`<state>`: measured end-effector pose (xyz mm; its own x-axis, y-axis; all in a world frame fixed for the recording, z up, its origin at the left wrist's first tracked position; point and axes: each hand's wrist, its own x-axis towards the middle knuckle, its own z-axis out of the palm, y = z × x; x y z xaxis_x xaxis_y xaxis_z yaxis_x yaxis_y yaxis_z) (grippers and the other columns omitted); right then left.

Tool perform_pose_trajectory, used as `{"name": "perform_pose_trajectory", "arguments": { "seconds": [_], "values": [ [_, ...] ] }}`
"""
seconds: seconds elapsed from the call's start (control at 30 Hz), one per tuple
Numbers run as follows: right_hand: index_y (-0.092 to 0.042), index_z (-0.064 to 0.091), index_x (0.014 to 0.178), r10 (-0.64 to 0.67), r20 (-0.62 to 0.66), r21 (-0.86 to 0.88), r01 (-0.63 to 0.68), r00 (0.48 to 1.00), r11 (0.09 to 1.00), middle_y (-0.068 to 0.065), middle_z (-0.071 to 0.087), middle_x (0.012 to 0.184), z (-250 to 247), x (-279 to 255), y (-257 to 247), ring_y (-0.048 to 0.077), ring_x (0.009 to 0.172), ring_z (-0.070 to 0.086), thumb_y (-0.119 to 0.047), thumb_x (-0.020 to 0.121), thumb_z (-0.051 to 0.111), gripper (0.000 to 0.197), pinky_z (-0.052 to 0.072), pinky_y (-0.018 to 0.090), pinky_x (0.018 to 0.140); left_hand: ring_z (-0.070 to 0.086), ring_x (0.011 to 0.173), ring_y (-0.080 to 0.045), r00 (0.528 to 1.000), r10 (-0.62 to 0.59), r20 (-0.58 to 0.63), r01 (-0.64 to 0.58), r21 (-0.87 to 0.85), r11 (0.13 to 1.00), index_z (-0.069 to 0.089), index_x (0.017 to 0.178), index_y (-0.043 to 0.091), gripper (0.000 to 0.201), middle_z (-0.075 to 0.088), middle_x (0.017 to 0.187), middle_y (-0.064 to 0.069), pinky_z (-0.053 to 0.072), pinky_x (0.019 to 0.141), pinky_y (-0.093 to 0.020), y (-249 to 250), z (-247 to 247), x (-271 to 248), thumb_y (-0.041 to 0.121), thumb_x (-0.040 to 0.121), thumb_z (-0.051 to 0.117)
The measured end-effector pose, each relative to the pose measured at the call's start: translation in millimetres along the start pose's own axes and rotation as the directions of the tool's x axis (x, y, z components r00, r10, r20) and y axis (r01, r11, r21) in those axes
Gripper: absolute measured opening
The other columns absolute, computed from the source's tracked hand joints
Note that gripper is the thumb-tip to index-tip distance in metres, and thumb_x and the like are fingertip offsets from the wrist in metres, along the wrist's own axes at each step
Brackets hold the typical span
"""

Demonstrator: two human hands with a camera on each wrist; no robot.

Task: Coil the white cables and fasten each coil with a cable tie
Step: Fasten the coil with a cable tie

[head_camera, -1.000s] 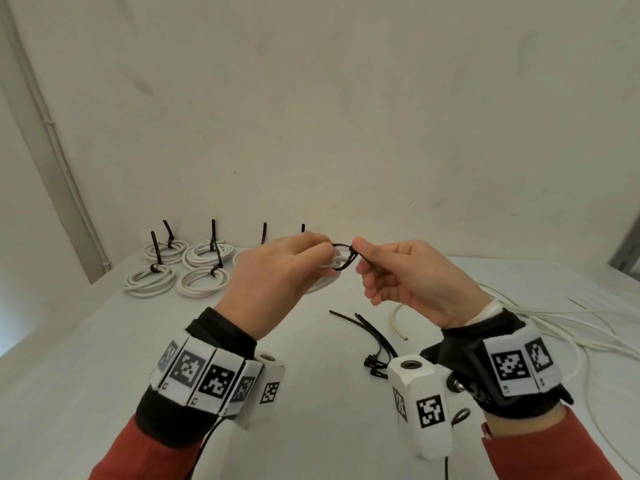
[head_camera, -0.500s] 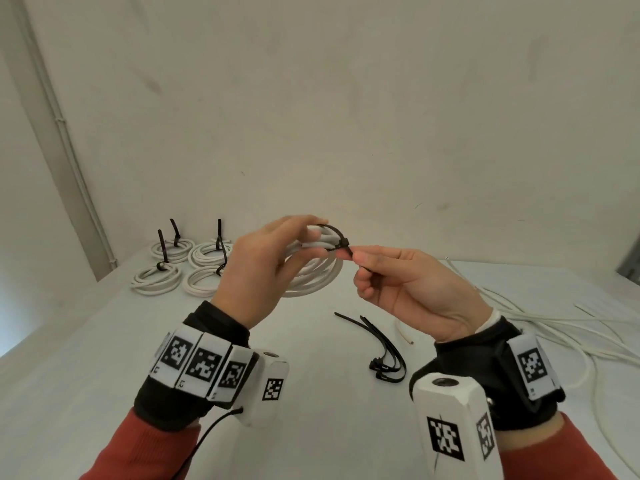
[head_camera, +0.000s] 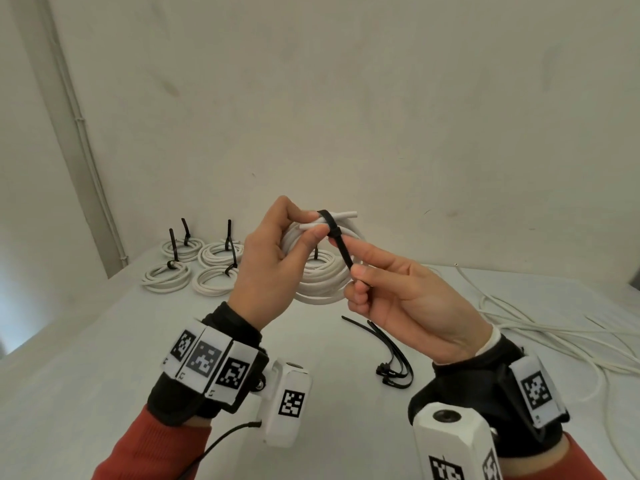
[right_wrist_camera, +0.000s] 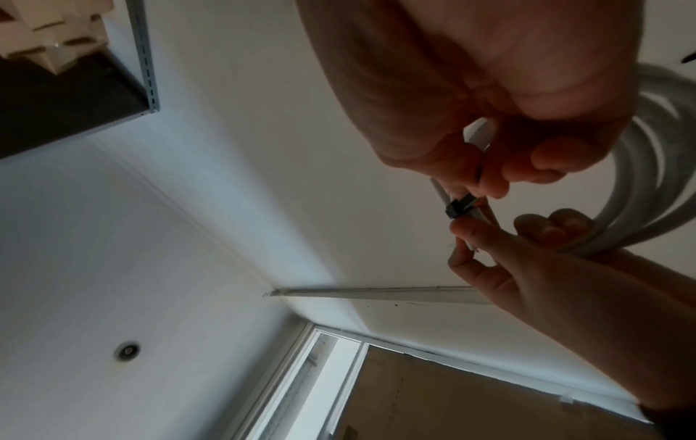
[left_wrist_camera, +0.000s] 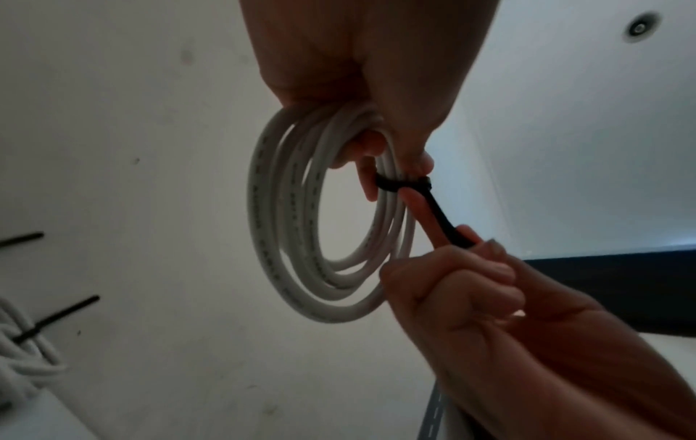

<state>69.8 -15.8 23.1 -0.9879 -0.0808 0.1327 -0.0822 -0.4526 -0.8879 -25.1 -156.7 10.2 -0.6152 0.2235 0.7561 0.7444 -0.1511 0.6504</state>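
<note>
While gripped, cable tie tail end hidden

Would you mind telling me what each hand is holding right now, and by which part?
The left hand grips the white cable coil at its top, beside the black cable tie. The right hand pinches that tie's free tail.

Faint print along the white cable coil is unreadable

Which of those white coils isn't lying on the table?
The coil the left hand grips in the air; the right hand pulls its tie. The tied coils lie flat.
</note>
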Motion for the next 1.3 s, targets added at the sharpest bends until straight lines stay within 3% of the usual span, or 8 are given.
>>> {"name": "perform_pose_trajectory", "arguments": {
  "seconds": [0.17,0.3,0.53,0.67,0.97,1.07,1.2,1.3],
  "values": [
    [-0.007,0.063,0.121,-0.051,-0.090,-0.303,0.022,0.995,0.953,0.007,0.062,0.077,5.1,-0.3,9.2,0.017,0.074,0.059,-0.011,0.092,0.052,0.031,0.051,0.027,0.073,0.064,0.090,0.000,0.995,0.083,0.052,-0.084,0.020,0.996,0.052,0.088,0.032,0.016,0.067,0.099,0.012,0.045,0.080,-0.013,1.8,-4.0,1.0,0.018,0.089,0.059],
    [-0.002,0.067,0.107,-0.066,-0.146,-0.278,0.024,0.987,0.960,0.012,0.070,0.100,8.0,1.0,7.6,0.021,0.088,0.066,-0.022,0.097,0.046,0.030,0.052,0.031,0.088,0.066,0.094,-0.016,0.964,0.184,0.190,-0.217,0.170,0.961,0.048,0.091,0.054,0.028,0.068,0.103,0.002,0.053,0.081,-0.033,2.9,-4.2,-0.1,0.027,0.090,0.056],
    [-0.006,0.065,0.102,-0.056,-0.229,-0.149,0.022,0.972,0.989,-0.004,0.036,0.059,6.0,2.1,5.6,0.008,0.052,0.026,-0.023,0.098,0.045,0.026,0.028,0.019,0.051,0.061,0.099,-0.006,0.937,0.219,0.274,-0.278,0.199,0.940,0.048,0.098,0.021,0.006,0.061,0.115,0.010,0.049,0.085,-0.026,-2.0,1.1,-2.5,0.024,0.093,0.050],
    [-0.007,0.055,0.107,-0.050,-0.258,-0.079,0.031,0.965,0.996,-0.006,0.022,0.053,6.4,1.5,2.5,0.008,0.048,0.019,-0.022,0.098,0.047,0.020,0.022,0.019,0.045,0.061,0.100,-0.004,0.945,0.195,0.262,-0.239,0.149,0.959,0.042,0.101,0.026,0.016,0.057,0.119,0.015,0.047,0.083,-0.017,-1.1,4.6,-4.2,0.018,0.094,0.054],
    [-0.005,0.058,0.117,-0.077,-0.328,-0.037,0.069,0.941,0.997,-0.007,0.020,0.049,4.5,6.7,13.5,0.007,0.043,0.020,-0.023,0.095,0.053,0.029,0.023,0.019,0.043,0.064,0.096,-0.019,0.935,0.210,0.287,-0.269,0.182,0.946,0.039,0.105,0.027,0.014,0.060,0.118,0.007,0.051,0.081,-0.038,-5.5,5.6,-4.8,0.025,0.094,0.048],
    [-0.007,0.070,0.107,-0.104,-0.325,-0.237,0.025,0.940,0.971,-0.002,0.040,0.056,-0.9,8.9,17.1,0.010,0.048,0.033,-0.030,0.093,0.057,0.030,0.030,0.023,0.051,0.062,0.093,-0.008,0.965,0.139,0.224,-0.182,0.185,0.966,0.042,0.102,0.019,0.013,0.060,0.111,0.013,0.049,0.081,-0.023,-12.9,5.4,-4.0,0.015,0.095,0.052],
    [-0.024,0.073,0.086,-0.390,-0.382,-0.696,0.017,0.838,0.718,-0.008,0.067,0.076,-11.9,16.0,18.3,0.011,0.063,0.057,-0.023,0.085,0.069,0.004,0.047,0.026,0.061,0.055,0.068,0.001,0.989,-0.123,0.078,0.110,0.156,0.982,0.046,0.095,0.022,0.008,0.062,0.089,0.007,0.041,0.067,-0.017,-32.1,-2.3,2.7,0.017,0.095,0.052],
    [-0.032,0.066,0.106,-0.410,-0.403,-0.768,-0.059,0.819,0.638,-0.005,0.062,0.104,-24.1,29.2,18.2,0.014,0.082,0.060,-0.030,0.083,0.072,0.024,0.054,0.036,0.080,0.046,0.051,0.001,0.932,-0.363,0.014,0.363,-0.014,0.932,0.048,0.095,0.018,0.003,0.060,0.068,0.014,0.038,0.052,-0.013,-43.8,-13.1,7.8,0.017,0.097,0.049]
  ]
}}
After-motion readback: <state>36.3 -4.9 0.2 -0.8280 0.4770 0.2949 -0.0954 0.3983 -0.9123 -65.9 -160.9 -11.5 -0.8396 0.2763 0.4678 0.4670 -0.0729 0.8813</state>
